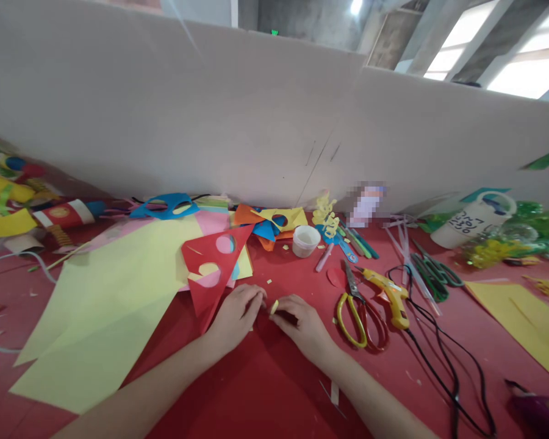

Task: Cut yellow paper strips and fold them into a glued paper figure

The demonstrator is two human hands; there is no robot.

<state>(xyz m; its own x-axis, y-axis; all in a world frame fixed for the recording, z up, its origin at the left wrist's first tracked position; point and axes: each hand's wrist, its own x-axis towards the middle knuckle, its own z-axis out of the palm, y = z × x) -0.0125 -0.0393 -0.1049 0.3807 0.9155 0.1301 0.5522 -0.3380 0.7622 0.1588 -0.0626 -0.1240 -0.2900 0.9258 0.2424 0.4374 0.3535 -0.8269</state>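
My right hand point(297, 320) pinches a small pale yellow piece point(274, 306) between thumb and fingertips, just above the red table. Close beside it on the left, my left hand point(240, 311) has its fingers curled together; whatever they may hold is too small to make out. A red paper mask point(213, 268) with two eye holes lies by my left hand, its lower corner next to the wrist. Small yellow scraps point(269, 281) are scattered on the table around both hands. Beyond them stands a white tub point(306, 241).
Large pale yellow sheets point(114, 292) cover the left. Scissors point(357, 308) and a yellow glue gun point(391, 292) with a looping black cable lie on the right, near orange-yellow paper point(521, 317). A blue mask point(165, 206) and a white partition point(210, 110) are at the back.
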